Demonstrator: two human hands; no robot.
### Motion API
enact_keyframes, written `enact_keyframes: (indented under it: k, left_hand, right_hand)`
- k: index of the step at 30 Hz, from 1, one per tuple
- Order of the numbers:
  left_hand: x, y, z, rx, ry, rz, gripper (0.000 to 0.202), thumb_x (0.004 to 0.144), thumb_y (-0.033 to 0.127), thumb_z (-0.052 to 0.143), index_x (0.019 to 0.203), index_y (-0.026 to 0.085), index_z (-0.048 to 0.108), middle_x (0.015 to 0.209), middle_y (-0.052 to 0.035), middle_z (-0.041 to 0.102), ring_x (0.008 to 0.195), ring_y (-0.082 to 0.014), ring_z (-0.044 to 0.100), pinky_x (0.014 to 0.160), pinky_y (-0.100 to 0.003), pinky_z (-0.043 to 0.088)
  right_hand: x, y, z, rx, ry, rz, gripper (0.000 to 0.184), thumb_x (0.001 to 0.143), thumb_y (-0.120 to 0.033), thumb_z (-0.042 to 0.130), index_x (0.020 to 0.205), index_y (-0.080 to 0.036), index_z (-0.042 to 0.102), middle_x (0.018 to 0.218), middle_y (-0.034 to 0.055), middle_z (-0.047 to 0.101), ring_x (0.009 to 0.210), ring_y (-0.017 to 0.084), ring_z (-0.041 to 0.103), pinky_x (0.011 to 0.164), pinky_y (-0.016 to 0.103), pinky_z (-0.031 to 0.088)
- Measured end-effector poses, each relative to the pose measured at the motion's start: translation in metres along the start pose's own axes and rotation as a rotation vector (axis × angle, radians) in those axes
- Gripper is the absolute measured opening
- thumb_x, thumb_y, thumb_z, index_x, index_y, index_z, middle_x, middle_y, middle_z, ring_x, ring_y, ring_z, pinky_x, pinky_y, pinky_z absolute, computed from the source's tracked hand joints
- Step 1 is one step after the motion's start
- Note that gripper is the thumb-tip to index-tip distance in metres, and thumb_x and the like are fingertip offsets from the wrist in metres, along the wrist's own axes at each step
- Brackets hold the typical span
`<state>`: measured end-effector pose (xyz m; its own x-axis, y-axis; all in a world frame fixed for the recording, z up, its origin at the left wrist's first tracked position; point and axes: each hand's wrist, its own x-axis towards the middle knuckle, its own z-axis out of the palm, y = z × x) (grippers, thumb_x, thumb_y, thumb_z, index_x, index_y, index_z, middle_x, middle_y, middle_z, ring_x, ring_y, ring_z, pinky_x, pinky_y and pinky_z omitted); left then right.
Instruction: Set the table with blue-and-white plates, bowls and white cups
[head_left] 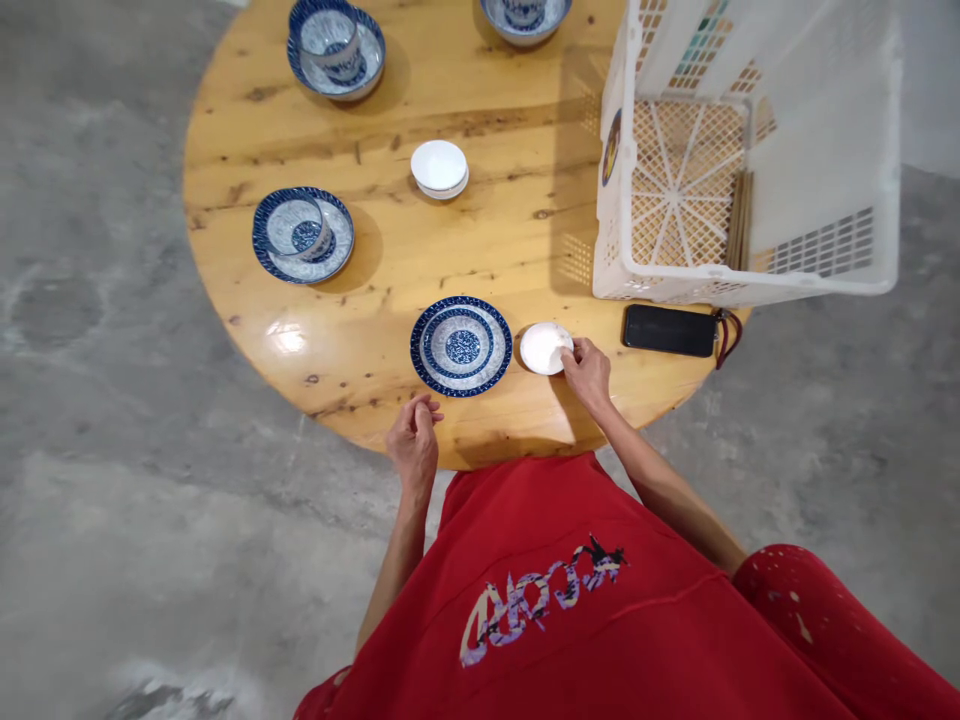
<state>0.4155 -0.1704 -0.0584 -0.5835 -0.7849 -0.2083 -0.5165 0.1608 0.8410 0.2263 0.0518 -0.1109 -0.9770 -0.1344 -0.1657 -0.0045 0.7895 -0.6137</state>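
Note:
My right hand pinches the rim of a small white dish that rests on the round wooden table, just right of a blue-and-white patterned plate. My left hand hovers at the table's near edge below that plate, fingers loosely curled with nothing visible in them.
A white plastic crate with chopsticks inside stands at the right. A black phone lies in front of it. A stack of small white dishes sits mid-table. Blue plates with bowls lie left and far. Grey concrete floor surrounds.

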Motion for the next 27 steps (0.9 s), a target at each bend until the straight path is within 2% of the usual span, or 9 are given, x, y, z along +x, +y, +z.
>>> enact_keyframes:
  k: [7, 11, 16, 22, 27]
  left_hand:
    - [-0.006, -0.004, -0.001, -0.030, 0.008, 0.002, 0.033, 0.092, 0.037, 0.045, 0.100, 0.015, 0.069, 0.085, -0.0051, 0.072, 0.069, -0.0126, 0.069, 0.069, -0.025, 0.054]
    - [-0.014, -0.012, -0.007, -0.025, 0.031, -0.020, 0.034, 0.091, 0.037, 0.046, 0.101, 0.014, 0.069, 0.087, -0.0063, 0.072, 0.069, -0.0130, 0.069, 0.069, -0.026, 0.055]
    - [-0.032, -0.023, -0.016, -0.026, 0.037, -0.084, 0.034, 0.089, 0.035, 0.047, 0.101, 0.013, 0.068, 0.087, -0.0066, 0.072, 0.068, -0.0128, 0.068, 0.069, -0.026, 0.055]
    - [-0.063, -0.033, -0.024, -0.023, 0.020, -0.121, 0.033, 0.088, 0.037, 0.048, 0.099, 0.013, 0.068, 0.086, -0.0062, 0.071, 0.069, -0.0134, 0.068, 0.069, -0.027, 0.056]
    - [-0.098, -0.052, -0.036, -0.015, 0.072, -0.239, 0.031, 0.086, 0.038, 0.052, 0.099, 0.014, 0.069, 0.083, -0.0049, 0.071, 0.067, -0.0134, 0.068, 0.069, -0.027, 0.056]
  right_hand:
    - [-0.014, 0.007, -0.010, 0.106, 0.016, 0.054, 0.053, 0.086, -0.060, 0.048, 0.103, -0.014, 0.068, 0.076, 0.0087, 0.070, 0.072, 0.024, 0.062, 0.071, 0.033, 0.045]
    - [-0.038, 0.023, -0.021, 0.158, 0.036, 0.103, 0.049, 0.088, -0.057, 0.046, 0.100, -0.016, 0.068, 0.074, 0.0057, 0.068, 0.066, 0.020, 0.060, 0.067, 0.030, 0.044]
    - [-0.074, 0.047, -0.030, 0.226, 0.028, 0.174, 0.043, 0.087, -0.052, 0.047, 0.099, -0.017, 0.068, 0.077, 0.0059, 0.069, 0.070, 0.021, 0.061, 0.068, 0.030, 0.045]
    - [-0.086, 0.048, -0.022, 0.298, 0.014, 0.140, 0.035, 0.087, -0.044, 0.046, 0.097, -0.018, 0.067, 0.078, 0.0042, 0.069, 0.068, 0.019, 0.060, 0.070, 0.030, 0.046]
    - [-0.092, 0.042, -0.009, 0.322, -0.073, 0.075, 0.030, 0.087, -0.040, 0.045, 0.095, -0.020, 0.066, 0.074, 0.0017, 0.067, 0.068, 0.018, 0.060, 0.069, 0.029, 0.046]
